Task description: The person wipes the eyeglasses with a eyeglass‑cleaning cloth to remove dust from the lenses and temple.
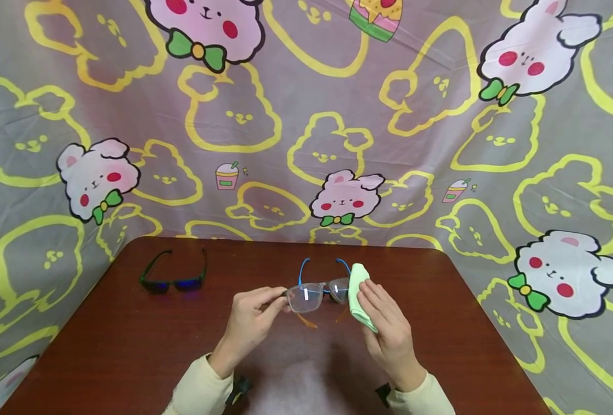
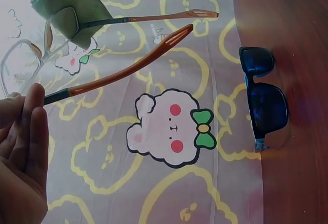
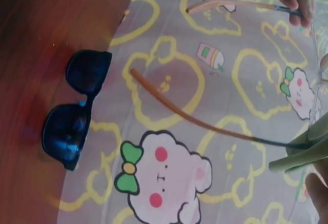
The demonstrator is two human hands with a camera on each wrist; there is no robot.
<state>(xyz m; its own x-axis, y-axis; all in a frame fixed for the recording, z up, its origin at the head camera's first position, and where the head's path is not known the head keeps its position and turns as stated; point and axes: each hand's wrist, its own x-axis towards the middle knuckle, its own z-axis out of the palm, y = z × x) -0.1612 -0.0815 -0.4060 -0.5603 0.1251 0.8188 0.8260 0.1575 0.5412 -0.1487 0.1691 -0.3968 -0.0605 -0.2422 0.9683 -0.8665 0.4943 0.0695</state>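
Note:
Clear-framed eyeglasses [image 1: 306, 298] with orange-brown temple tips are held up over the table. My left hand [image 1: 251, 320] pinches them at the hinge on the left side. In my right hand [image 1: 389, 334] is a folded light green cleaning cloth [image 1: 358, 297], held between fingers and thumb around the right end of the glasses. Part of the right lens is hidden by the cloth. Both temples point away from me, as the orange temple [image 2: 118, 75] in the left wrist view shows.
On the brown table [image 1: 104, 346], dark sunglasses [image 1: 173, 285] with a green frame lie open at the left. Another pair of sunglasses with blue temples [image 1: 304, 270] lies behind the held glasses. A patterned cloth backdrop [image 1: 285, 86] hangs around the table.

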